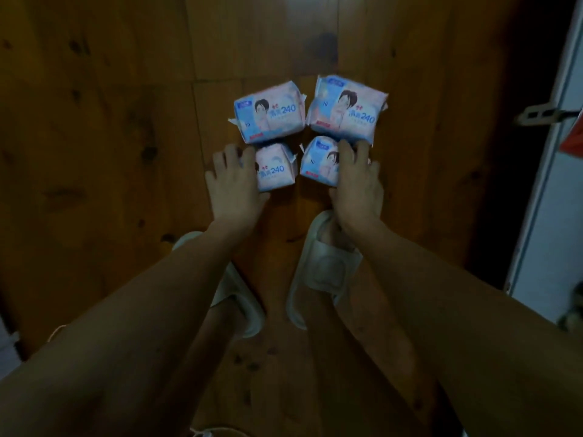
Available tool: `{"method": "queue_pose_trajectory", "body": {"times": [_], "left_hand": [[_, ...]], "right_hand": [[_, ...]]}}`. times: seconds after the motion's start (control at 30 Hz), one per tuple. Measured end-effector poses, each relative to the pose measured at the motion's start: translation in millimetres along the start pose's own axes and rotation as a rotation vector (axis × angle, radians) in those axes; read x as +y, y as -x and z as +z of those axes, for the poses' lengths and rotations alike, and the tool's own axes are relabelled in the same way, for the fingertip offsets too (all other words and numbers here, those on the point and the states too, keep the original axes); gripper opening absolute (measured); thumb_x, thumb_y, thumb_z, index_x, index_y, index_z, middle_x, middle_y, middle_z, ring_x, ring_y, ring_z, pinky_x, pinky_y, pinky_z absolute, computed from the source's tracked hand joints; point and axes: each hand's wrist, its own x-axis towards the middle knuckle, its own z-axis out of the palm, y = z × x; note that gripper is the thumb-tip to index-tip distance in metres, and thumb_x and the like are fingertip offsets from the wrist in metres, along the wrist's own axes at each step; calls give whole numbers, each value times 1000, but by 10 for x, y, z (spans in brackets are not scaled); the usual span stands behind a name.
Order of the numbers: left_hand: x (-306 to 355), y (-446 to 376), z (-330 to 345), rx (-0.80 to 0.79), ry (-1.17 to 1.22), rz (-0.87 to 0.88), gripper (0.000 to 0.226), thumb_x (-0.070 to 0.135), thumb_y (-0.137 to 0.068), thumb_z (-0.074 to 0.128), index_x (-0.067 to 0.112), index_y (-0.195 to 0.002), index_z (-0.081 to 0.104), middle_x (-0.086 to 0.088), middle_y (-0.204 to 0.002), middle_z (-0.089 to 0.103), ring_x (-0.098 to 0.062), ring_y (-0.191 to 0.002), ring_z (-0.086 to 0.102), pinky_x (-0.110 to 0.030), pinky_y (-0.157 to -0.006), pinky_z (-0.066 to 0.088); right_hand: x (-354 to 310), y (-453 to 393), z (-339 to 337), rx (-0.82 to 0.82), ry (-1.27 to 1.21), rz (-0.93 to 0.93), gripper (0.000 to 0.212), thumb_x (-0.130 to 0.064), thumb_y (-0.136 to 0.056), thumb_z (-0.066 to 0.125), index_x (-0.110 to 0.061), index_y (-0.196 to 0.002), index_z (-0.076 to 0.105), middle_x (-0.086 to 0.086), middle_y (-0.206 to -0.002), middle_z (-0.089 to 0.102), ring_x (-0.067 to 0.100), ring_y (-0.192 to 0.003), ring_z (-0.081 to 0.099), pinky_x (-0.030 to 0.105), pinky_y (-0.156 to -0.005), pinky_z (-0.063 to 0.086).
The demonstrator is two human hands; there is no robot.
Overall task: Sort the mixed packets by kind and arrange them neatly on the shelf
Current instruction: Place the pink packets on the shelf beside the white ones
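Note:
Several pink and blue packets marked 240 lie in two rows on the wooden floor (110, 137). The far left packet (269, 113) and far right packet (345, 108) lie untouched. My left hand (233, 181) lies over the left side of the near left packet (277, 168), fingers curved round its edge. My right hand (356, 181) covers the right half of the near right packet (318, 162), fingers reaching over its top. No shelf is in view.
My feet in pale slippers (321, 269) stand just behind the packets. A white door or cabinet edge (536, 190) with a metal latch runs down the right side. A thin white cable (202, 432) lies at the bottom.

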Motion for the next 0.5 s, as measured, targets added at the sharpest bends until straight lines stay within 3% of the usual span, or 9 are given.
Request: {"method": "queue_pose_trajectory", "body": {"times": [0.1,0.27,0.43,0.5], "left_hand": [[-27,94,-139,-41,14,19,78,42,-69,79,15,-130,40,-11,-137,40,-30,-130,33,-49,-95,39],[-104,601,-984,-197,224,60,70,35,-65,83,15,-118,41,-10,-113,51,-28,-107,49,-33,-68,36],[-98,1340,-2636,-309,178,331,90,68,-65,66,23,-137,38,-5,-117,59,-25,-100,57,-37,-78,46],[-104,1681,-3402,-348,173,436,95,67,-63,61,28,-145,31,-4,-123,60,-25,-103,59,-38,-81,49]], "right_hand": [[3,150,-96,-16,-45,-22,77,-11,-84,69,-23,-147,28,8,-147,30,33,-121,42,41,-86,47],[12,818,-752,-84,-184,-79,73,-12,-79,69,-22,-144,36,7,-143,35,36,-109,50,43,-85,44],[-152,1905,-2243,-274,-469,-3,75,-22,-69,85,-13,-133,47,12,-126,49,31,-111,54,39,-86,47],[-148,2372,-2969,-381,-552,-8,75,-20,-65,88,-12,-128,49,10,-120,54,25,-109,56,38,-88,48]]}}
